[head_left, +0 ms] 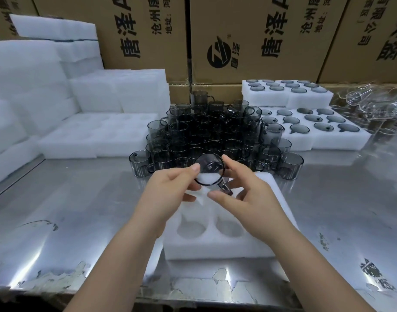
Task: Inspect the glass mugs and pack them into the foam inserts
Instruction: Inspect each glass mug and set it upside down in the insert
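holding a glass mug [209, 170] tilted with its mouth toward the camera, the person keeps it just above the foam insert [215, 246] on the steel counter [80, 210]. the left hand [170, 190] pinches it, thumb at the rim and fingers curled beneath. the right hand [249, 194] curls round the other side, with the mug's handle [225, 188] pointing down toward it. the grip looks like fingertips only, so the smooth glass could slip and strike the counter or the pile of mugs [204, 131] close behind. the handle might also miss a pocket's notch, and forcing it could crack the glass.
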